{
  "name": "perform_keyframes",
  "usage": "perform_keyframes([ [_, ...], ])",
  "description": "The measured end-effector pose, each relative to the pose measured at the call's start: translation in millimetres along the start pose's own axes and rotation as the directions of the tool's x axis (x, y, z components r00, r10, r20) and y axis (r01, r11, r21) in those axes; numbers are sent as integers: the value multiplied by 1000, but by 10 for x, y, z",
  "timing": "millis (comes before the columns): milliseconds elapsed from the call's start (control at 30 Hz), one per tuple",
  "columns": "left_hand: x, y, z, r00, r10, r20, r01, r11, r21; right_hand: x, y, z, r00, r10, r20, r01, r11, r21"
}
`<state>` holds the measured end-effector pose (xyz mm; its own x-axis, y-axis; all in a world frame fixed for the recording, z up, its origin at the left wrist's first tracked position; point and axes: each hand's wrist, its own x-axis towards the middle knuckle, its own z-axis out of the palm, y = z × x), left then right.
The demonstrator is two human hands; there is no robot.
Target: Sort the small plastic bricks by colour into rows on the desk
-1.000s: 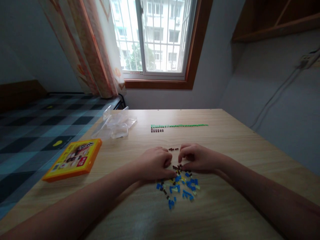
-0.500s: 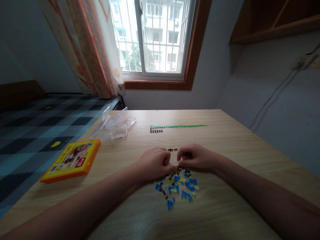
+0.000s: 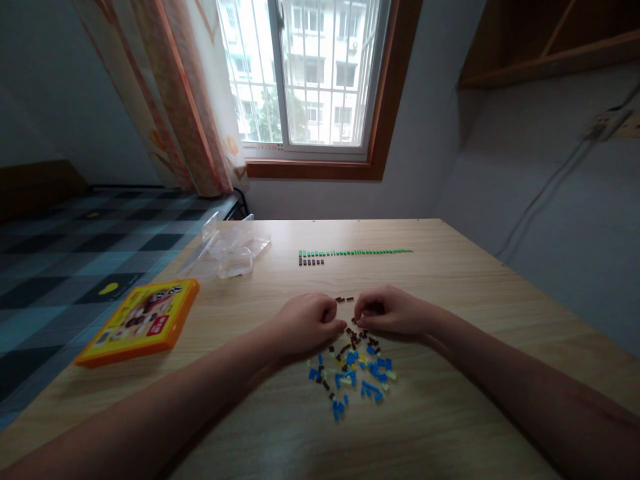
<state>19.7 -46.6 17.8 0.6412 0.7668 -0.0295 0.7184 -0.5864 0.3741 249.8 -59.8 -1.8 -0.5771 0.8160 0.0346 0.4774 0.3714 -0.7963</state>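
Observation:
My left hand (image 3: 307,323) rests on the table with its fingers curled in and its thumb stretched toward the loose toy bricks; nothing shows in it. Opposite it, my right hand (image 3: 387,312) has thumb and fingers closed together, and a small brown brick (image 3: 354,321) shows at their tips. Below both hands spreads a loose pile of tiny brown, blue (image 3: 371,391), yellow and pale green bricks. A few brown bricks (image 3: 345,299) lie just beyond, between the hands. Farther back are a long row of green bricks (image 3: 350,253) and a short row of brown bricks (image 3: 311,263).
On the left of the wooden table (image 3: 260,433) lies a yellow-orange box (image 3: 140,323). Behind it are clear plastic trays (image 3: 233,250). A bed with a checked cover (image 3: 60,267) adjoins the left side, and a window (image 3: 320,80) is ahead.
My left thumb has drawn back to the left, away from my right fingertips, uncovering more of the brown bricks. My right hand stays nearly in place. The view has shifted slightly.

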Motion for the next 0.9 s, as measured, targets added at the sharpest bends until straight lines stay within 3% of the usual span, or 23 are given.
perform_keyframes([
  [267,9,-13,61,995,-28,-100,25,999,-28,19,-22,36,996,-14,-91,6,996,-94],
  [400,-6,-32,37,990,88,-114,-102,988,-119,20,-19,31,989,-70,-134,43,981,-191],
  [600,-17,-73,59,974,210,-82,-221,963,-155,22,-12,40,980,-171,-104,136,949,-285],
  [900,2,-88,85,975,212,-67,-218,969,-114,10,8,-16,979,-197,-58,177,953,-247],
])
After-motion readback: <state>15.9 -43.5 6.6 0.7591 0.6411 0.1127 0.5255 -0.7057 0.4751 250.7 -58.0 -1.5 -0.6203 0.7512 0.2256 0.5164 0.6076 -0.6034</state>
